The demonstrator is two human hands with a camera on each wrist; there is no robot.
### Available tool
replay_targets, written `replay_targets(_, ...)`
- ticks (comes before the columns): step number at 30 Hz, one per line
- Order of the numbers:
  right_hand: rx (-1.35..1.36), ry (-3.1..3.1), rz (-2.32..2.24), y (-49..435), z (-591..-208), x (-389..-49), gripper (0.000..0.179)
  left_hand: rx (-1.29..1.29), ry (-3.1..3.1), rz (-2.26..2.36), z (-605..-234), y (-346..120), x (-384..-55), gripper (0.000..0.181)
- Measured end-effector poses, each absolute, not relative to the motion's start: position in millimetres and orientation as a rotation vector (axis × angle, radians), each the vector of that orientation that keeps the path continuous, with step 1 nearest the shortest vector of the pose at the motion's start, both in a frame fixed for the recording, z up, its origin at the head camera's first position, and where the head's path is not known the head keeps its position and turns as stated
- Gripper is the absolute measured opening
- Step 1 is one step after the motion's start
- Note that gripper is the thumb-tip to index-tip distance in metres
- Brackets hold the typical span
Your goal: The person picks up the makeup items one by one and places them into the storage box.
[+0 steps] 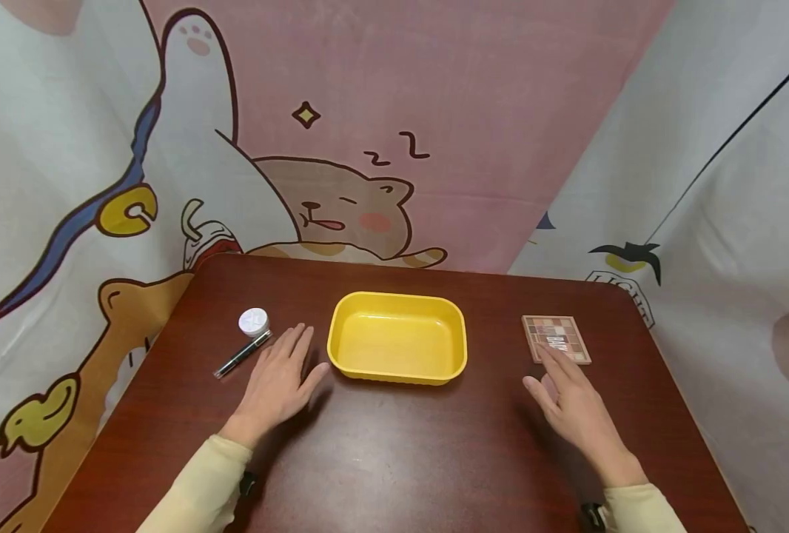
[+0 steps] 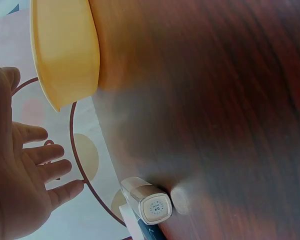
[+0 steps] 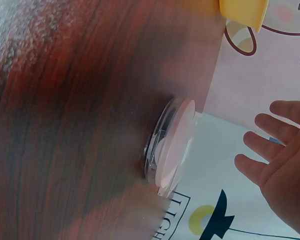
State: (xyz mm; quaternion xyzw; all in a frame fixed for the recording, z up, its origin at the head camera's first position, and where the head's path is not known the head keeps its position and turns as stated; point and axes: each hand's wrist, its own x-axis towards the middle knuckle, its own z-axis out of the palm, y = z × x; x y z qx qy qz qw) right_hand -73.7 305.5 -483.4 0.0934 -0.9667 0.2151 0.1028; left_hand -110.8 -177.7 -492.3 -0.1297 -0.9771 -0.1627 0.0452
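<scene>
In the head view my left hand point(image 1: 276, 381) hovers palm down left of a yellow tray point(image 1: 397, 344), fingers spread and holding nothing. Beyond its fingers are a white round jar point(image 1: 254, 322) and a dark slim tube point(image 1: 241, 355) with clear ends. The left wrist view shows a pale squarish tube point(image 2: 147, 201) marked 04 on its end; the hand covers it in the head view. My right hand point(image 1: 577, 414) hangs with relaxed fingers, fingertips overlapping the near edge of an eyeshadow palette point(image 1: 559, 334). A round pink compact point(image 3: 176, 142) with a clear part stands out in the right wrist view.
A dark reddish-brown wooden table point(image 1: 368, 459) carries everything. Behind it hangs a cartoon-printed cloth point(image 1: 474, 148), which also runs along both sides. The tray stands between the two hands, near the table's back edge.
</scene>
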Motion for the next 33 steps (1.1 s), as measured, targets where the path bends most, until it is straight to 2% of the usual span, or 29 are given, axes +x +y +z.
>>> replay_targets(33,0.085,-2.928,0.569,317,-485,-80,0.072,-0.386,-2.991,-0.557,-493,-168,-113,0.079)
